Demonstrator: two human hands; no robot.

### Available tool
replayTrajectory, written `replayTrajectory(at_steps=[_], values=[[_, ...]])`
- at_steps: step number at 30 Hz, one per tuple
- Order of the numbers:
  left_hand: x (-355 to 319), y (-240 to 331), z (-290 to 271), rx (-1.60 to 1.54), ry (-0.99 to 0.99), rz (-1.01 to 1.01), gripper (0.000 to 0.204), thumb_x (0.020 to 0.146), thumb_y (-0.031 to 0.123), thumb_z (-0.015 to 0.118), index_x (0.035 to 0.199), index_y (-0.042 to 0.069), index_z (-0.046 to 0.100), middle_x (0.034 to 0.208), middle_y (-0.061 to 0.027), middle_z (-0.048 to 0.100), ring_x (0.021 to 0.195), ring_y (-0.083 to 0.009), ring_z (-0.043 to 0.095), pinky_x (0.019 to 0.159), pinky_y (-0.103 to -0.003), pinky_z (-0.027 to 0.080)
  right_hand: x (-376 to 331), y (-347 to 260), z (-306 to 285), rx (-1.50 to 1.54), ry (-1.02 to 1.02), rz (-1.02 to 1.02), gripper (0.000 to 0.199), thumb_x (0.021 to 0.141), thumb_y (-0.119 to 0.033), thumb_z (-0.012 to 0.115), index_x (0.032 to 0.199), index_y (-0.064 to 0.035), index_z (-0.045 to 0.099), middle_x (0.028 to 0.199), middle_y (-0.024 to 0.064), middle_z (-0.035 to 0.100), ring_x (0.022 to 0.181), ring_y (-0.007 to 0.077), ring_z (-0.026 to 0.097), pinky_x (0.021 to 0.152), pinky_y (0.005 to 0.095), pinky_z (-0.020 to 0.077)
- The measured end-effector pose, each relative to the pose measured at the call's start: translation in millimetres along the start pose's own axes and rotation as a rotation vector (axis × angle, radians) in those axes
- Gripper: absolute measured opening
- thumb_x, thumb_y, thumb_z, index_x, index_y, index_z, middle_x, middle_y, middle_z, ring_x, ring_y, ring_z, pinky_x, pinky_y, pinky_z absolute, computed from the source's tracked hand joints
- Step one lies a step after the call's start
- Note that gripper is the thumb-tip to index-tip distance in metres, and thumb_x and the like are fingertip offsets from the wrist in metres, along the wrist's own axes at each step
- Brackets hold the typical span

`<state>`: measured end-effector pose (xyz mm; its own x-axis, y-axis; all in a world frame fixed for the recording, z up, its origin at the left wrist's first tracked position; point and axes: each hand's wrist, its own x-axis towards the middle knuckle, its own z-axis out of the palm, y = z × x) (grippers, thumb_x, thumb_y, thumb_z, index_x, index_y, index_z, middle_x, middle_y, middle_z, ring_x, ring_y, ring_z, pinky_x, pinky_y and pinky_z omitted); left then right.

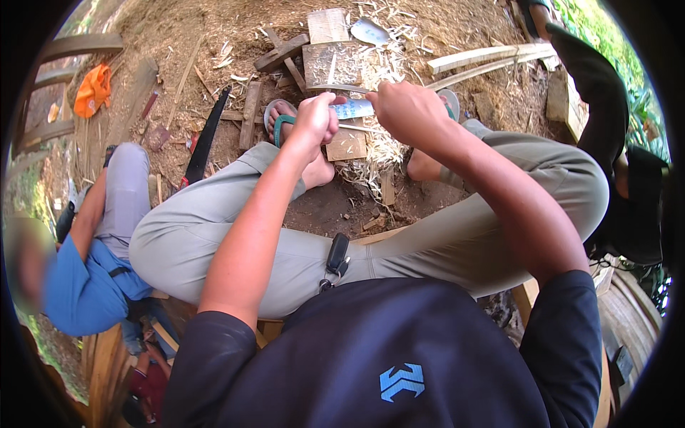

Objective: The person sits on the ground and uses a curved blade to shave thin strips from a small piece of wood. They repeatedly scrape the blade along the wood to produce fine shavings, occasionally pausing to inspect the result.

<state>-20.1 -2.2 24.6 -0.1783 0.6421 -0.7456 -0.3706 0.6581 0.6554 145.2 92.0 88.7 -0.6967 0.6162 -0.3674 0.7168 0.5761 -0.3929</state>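
Note:
My left hand (314,121) is closed around a thin pale sliver of bamboo or wood (360,130) that sticks out to the right. My right hand (408,110) is closed around the handle of a knife, whose broad blade (354,108) lies flat between the two hands, against the sliver. Both hands are held out over my knees, above a heap of pale shavings (382,153) on the dirt between my sandalled feet. A small wooden block (347,145) lies just below the hands.
Wood offcuts and a board (332,63) lie on the ground ahead, with long split strips (492,55) at the right. A dark saw (207,139) lies at the left. Another person in a blue shirt (85,285) sits at my left. An orange cloth (93,89) lies far left.

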Motion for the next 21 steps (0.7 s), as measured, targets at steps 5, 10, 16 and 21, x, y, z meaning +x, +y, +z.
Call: replayTrajectory(at_steps=[5, 10, 16, 21], values=[[-0.7, 2.7, 0.8, -0.176, -0.043, -0.022, 0.025, 0.099, 0.029, 0.038, 0.094, 0.01, 0.053, 0.046, 0.0038, 0.033, 0.034, -0.0082, 0.024, 0.033, -0.025, 0.018, 1.7, 3.5, 0.2, -0.01, -0.083, 0.03, 0.036, 0.099, -0.027, 0.046, 0.086, -0.0032, 0.071, 0.085, 0.0146, 0.072, 0.078, 0.0298, 0.071, 0.068, 0.0388, 0.0557], [-2.6, 1.1, 4.5, -0.149, -0.014, 0.021, 0.022, 0.098, 0.027, 0.039, 0.083, 0.013, 0.046, 0.046, 0.0045, 0.034, 0.033, -0.0073, 0.024, 0.033, -0.025, 0.016, -2.1, 6.8, -1.5, -0.004, -0.089, -0.013, 0.022, 0.09, -0.019, 0.056, 0.088, -0.0032, 0.071, 0.087, 0.0174, 0.072, 0.081, 0.0303, 0.072, 0.067, 0.0388, 0.0565], [-12.8, 5.6, 7.2, -0.183, 0.025, -0.049, 0.019, 0.096, 0.023, 0.039, 0.08, 0.015, 0.046, 0.047, 0.0051, 0.034, 0.033, -0.007, 0.024, 0.031, -0.025, 0.016, -12.3, 0.8, 6.6, -0.008, 0.007, -0.093, 0.027, 0.093, -0.021, 0.054, 0.08, -0.0025, 0.07, 0.077, 0.0175, 0.069, 0.072, 0.0304, 0.07, 0.061, 0.0384, 0.0556], [-15.4, 13.8, 17.2, -0.195, 0.072, -0.109, 0.018, 0.095, 0.02, 0.037, 0.08, 0.015, 0.045, 0.047, 0.0056, 0.033, 0.034, -0.0068, 0.026, 0.031, -0.024, 0.017, -25.2, -8.7, -0.7, -0.129, -0.005, -0.107, 0.018, 0.089, -0.016, 0.059, 0.081, -0.0037, 0.07, 0.08, 0.0146, 0.071, 0.074, 0.0252, 0.072, 0.062, 0.0343, 0.0562]])
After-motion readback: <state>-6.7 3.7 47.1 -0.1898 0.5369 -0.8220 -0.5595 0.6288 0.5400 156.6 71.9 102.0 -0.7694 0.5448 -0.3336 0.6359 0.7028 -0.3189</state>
